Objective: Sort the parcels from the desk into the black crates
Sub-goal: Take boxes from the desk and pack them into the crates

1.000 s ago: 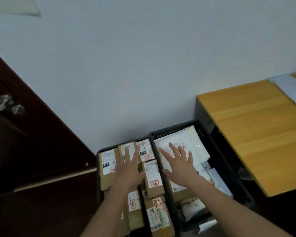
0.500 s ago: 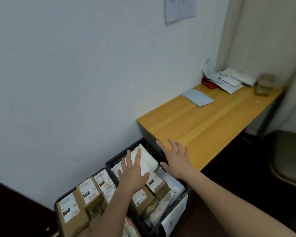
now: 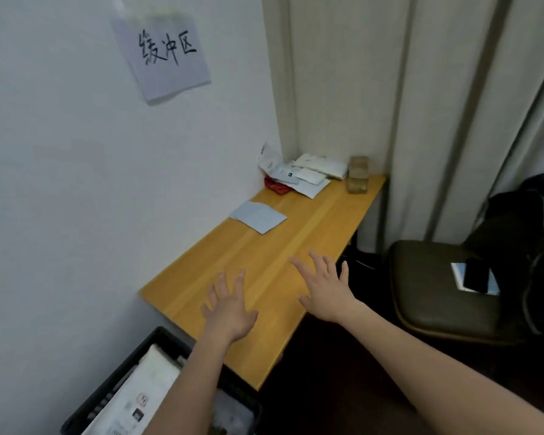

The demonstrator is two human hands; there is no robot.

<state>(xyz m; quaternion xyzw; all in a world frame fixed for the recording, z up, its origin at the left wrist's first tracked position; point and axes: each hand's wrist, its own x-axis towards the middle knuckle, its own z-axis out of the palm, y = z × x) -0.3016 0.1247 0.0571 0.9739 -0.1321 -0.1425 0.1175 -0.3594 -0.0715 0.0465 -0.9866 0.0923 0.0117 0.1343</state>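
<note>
Above smooth wooden desk (image 3: 296,221), splayed fingers (image 3: 237,282).

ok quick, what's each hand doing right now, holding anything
left hand: open, fingers spread above the desk, holding nothing
right hand: open, fingers spread, holding nothing

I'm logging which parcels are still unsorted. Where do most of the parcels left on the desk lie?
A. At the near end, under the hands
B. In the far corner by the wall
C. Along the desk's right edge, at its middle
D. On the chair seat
B: the pile of parcels sits in the desk's far corner, with one grey mailer nearer; both hands are empty over bare wood.
</note>
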